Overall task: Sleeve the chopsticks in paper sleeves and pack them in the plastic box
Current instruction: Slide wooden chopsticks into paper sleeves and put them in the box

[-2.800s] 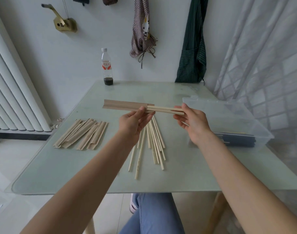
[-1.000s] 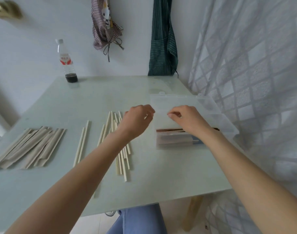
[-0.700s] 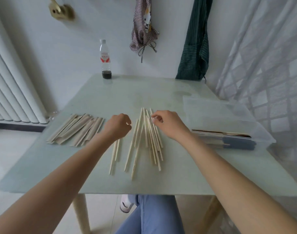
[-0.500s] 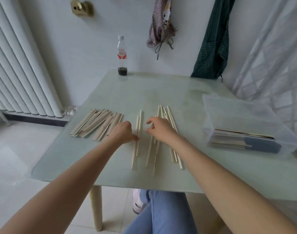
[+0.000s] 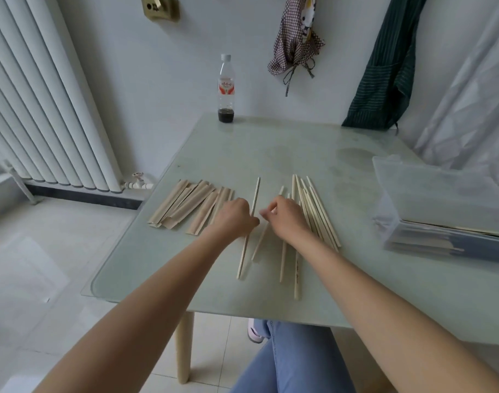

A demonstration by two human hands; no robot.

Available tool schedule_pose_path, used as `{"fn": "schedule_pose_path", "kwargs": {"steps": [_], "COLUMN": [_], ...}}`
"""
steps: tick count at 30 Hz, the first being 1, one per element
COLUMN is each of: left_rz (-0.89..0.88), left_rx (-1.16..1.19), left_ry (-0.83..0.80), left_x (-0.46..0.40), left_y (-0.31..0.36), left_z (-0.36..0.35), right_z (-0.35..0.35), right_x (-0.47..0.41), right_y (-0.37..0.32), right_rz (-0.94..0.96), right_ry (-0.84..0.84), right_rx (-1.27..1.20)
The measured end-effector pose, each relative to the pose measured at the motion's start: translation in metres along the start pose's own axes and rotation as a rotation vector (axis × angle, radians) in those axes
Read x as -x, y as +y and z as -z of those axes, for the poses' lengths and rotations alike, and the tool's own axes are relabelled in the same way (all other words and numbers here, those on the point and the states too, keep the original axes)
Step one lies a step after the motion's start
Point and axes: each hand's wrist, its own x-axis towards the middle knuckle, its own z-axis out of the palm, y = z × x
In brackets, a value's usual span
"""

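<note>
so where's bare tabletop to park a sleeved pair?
Bare: the far strip between the clear plastic bottle and transparent plastic box; the near edge left of the loose bamboo chopsticks. Crowded: mid-table, from brown paper sleeves to chopsticks.

I have one view only, from a wide-angle camera on the person's head. It looks forward and down across the table (image 5: 271, 154) toward the far wall, close enough that both forearms run in from the bottom edge. The hands sit near frame centre; straight lines bow toward the edges.
</note>
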Motion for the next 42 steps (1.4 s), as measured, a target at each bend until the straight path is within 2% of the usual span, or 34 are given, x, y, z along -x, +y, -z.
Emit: {"fn": "schedule_pose_path", "kwargs": {"steps": [2, 4, 6, 9, 12, 14, 17, 23, 25, 28, 29, 33, 36, 42], "left_rz": [-0.030, -0.121, -0.207, -0.210, -0.081, 0.012, 0.090, 0.145, 0.154, 0.216, 0.228, 0.266, 0.297, 0.201], "left_rx": [0.062, 0.101, 0.128, 0.249, 0.093, -0.042, -0.103, -0.005, 0.230, 1.088, 1.284, 1.808, 2.061, 2.185], "left_ry": [0.048, 0.072, 0.102, 0.198, 0.372, 0.343, 0.241, 0.140, 0.122, 0.019, -0.012, -0.064, -0.133, -0.240], "left_x": [0.001, 0.005, 0.008, 0.006, -0.009, -0.018, -0.026, -0.040, -0.038, -0.029, -0.027, -0.019, -0.016, -0.013], "left_y": [-0.004, -0.007, -0.010, -0.026, -0.042, -0.047, -0.047, -0.040, -0.036, -0.022, -0.018, -0.007, -0.004, -0.001], "left_z": [0.007, 0.014, 0.019, 0.025, 0.023, 0.016, 0.009, 0.015, 0.017, 0.021, 0.021, 0.026, 0.031, 0.035], "right_z": [0.006, 0.009, 0.009, 0.011, 0.022, 0.030, 0.037, 0.041, 0.046, 0.054, 0.056, 0.057, 0.057, 0.059], "right_x": [0.004, 0.007, 0.007, 0.002, -0.002, -0.003, -0.004, -0.006, -0.003, 0.001, 0.004, 0.011, 0.012, 0.012], "right_y": [-0.008, -0.018, -0.023, -0.025, -0.023, -0.020, -0.015, -0.001, 0.004, 0.008, 0.007, 0.005, 0.006, 0.008], "right_rz": [-0.044, -0.116, -0.124, -0.088, -0.103, -0.118, -0.125, -0.147, -0.150, -0.159, -0.157, -0.133, -0.134, -0.132], "right_ry": [-0.065, -0.215, -0.278, -0.196, -0.086, -0.081, -0.020, 0.081, 0.098, 0.109, 0.102, 0.051, 0.068, 0.117], "right_rx": [-0.236, -0.471, -0.620, -0.700, -0.752, -0.865, -0.954, -0.993, -1.026, -1.150, -1.189, -1.281, -1.291, -1.331]}}
